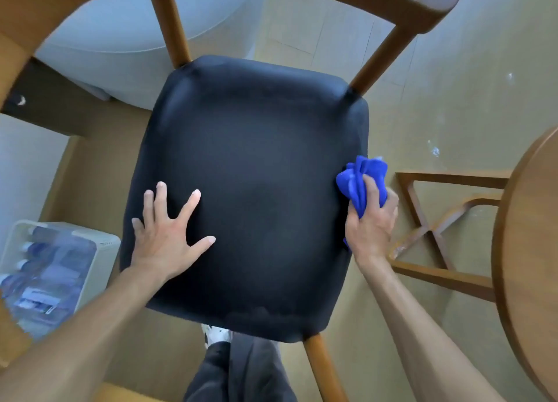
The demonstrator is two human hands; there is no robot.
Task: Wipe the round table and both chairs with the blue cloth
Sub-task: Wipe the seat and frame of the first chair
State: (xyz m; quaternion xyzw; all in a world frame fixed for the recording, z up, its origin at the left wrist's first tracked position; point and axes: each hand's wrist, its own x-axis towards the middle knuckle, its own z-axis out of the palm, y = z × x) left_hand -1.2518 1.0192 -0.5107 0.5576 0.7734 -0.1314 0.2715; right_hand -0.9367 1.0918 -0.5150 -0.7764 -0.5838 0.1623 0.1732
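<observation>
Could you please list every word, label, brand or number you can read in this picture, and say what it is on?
None can be read.
Labels on the bottles in the clear bin: too blurred to read.
The chair seat, blue cloth and round table show no text.

Legible text, labels, brands, numbers, signs: none. One pale label on the bottles inside the clear plastic pack (51, 277) at lower left carries marks too blurred to read. A small white mark on the dark panel (21, 101) at upper left cannot be made out as a letter or sign
</observation>
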